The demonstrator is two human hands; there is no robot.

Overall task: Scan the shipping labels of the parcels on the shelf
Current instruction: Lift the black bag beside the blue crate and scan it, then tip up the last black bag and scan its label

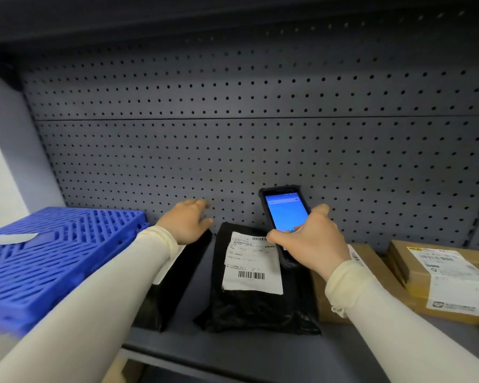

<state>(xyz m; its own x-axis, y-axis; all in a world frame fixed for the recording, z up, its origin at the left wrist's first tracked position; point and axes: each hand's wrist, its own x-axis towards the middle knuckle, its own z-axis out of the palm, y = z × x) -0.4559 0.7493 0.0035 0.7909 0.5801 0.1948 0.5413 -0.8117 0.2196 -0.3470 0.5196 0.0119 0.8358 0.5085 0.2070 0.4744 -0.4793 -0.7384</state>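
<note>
My right hand (307,241) grips a black handheld scanner (284,211) with a lit blue screen, held just above the top edge of a black poly-bag parcel (249,308). That parcel lies flat on the grey shelf (233,346) and carries a white shipping label (252,264) with barcodes. My left hand (187,221) rests with fingers spread on the far end of a second black parcel (174,283) to the left, whose label is mostly hidden under my sleeve. Two cardboard boxes sit on the right: one (362,275) behind my right wrist, another (443,277) with a white label.
A blue slatted plastic crate (47,261) lies at the left end of the shelf. A grey pegboard back panel (260,150) closes the rear. Another shelf hangs overhead. The shelf's front edge runs below the parcels.
</note>
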